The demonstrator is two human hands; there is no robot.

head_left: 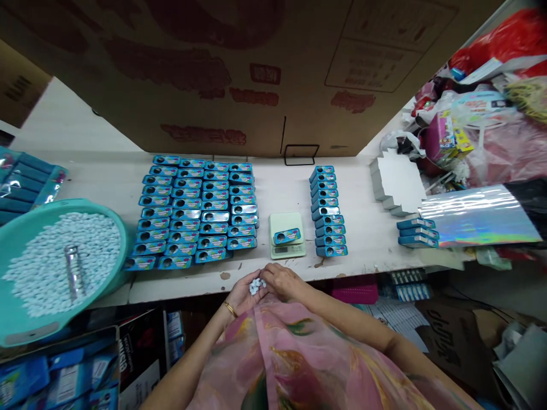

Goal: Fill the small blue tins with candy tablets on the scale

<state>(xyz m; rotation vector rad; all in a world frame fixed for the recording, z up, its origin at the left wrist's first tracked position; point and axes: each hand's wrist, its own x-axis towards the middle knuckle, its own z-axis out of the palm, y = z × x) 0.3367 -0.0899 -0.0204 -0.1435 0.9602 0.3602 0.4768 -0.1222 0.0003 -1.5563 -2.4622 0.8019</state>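
Observation:
Close to my body, at the table's front edge, my left hand [244, 293] is cupped palm up around a small heap of pale blue-white candies [257, 286]. My right hand [280, 280] meets it from the right, its curled fingers touching the side of the heap; what lies between those fingertips is hidden. Just beyond both hands stands a pale green scale [285, 220], with one blue tin [287, 236] lying on its plate. To the left a turquoise basin [117, 239] contains many more such candies, and a clear cylinder [74, 272] rests on them.
Several columns of blue tins [187, 213] stand left of the scale, and a single column of tins [327, 210] to its right. A large cardboard box [256, 108] walls off the back. Folded white cartons [397, 182], a small tin stack [417, 232] and bagged clutter [487, 125] occupy the right.

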